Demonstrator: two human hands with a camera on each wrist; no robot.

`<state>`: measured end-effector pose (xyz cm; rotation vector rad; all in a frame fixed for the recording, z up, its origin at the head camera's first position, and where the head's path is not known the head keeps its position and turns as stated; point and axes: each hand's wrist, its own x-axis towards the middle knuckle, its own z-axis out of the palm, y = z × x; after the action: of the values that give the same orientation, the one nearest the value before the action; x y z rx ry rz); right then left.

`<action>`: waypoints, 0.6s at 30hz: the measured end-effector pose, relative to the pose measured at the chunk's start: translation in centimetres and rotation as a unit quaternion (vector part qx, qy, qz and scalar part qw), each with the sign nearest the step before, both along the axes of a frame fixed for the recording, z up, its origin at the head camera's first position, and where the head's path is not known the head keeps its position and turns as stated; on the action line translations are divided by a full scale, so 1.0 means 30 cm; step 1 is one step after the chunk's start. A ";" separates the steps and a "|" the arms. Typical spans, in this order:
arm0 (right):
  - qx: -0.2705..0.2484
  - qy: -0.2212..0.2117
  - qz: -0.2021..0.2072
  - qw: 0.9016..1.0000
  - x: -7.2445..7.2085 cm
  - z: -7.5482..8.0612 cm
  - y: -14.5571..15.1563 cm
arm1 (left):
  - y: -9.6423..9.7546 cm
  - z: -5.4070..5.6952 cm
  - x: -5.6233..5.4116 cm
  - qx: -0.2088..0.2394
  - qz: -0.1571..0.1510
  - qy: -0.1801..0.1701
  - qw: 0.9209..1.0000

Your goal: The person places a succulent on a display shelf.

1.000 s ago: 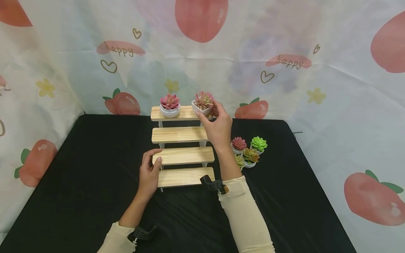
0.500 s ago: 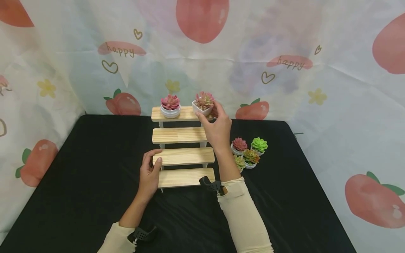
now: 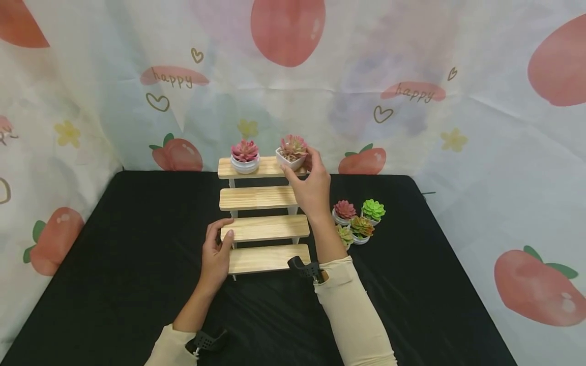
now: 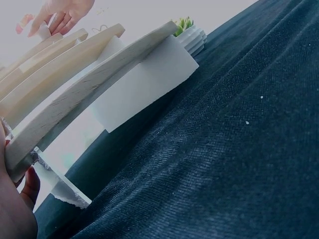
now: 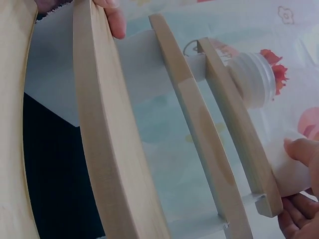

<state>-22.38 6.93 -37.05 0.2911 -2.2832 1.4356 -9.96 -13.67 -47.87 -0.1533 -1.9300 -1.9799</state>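
Note:
A wooden tiered plant stand (image 3: 265,229) with white side supports stands on the black cloth. My left hand (image 3: 216,260) grips the left end of its third board from the top, thumb on the upper face. At the right end of the top board, my right hand (image 3: 315,189) holds a pink succulent (image 3: 292,151) in an angular white pot, thumb at the front and fingers on the right side. In the right wrist view this pot (image 5: 289,172) sits at the board's end, partly hidden by fingers. A deeper pink succulent (image 3: 244,155) in a round white pot stands at the top board's left.
Several small potted succulents cluster right of the stand: a dusky red one (image 3: 345,210), a bright green one (image 3: 373,209), an orange-green one (image 3: 361,227) and a pale green one (image 3: 345,236), partly behind the right forearm. A printed curtain (image 3: 293,107) hangs behind the table (image 3: 151,244).

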 end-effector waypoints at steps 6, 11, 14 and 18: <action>0.008 0.006 -0.004 1.000 0.003 -0.010 -0.005 | 0.000 -0.007 -0.001 0.003 -0.002 0.003 1.000; 0.023 0.017 -0.008 1.000 0.008 -0.018 -0.003 | -0.001 -0.010 -0.004 0.003 -0.002 0.004 1.000; 0.024 0.026 -0.017 0.999 0.019 -0.026 0.001 | -0.002 -0.008 -0.005 0.003 -0.003 0.005 1.000; 0.018 0.025 -0.023 0.999 0.045 -0.032 0.011 | -0.004 -0.007 -0.004 0.005 -0.005 0.005 1.000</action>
<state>-21.04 7.27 -38.01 0.2812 -2.2637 1.3512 -10.07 -13.81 -48.08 -0.1701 -1.9157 -1.9912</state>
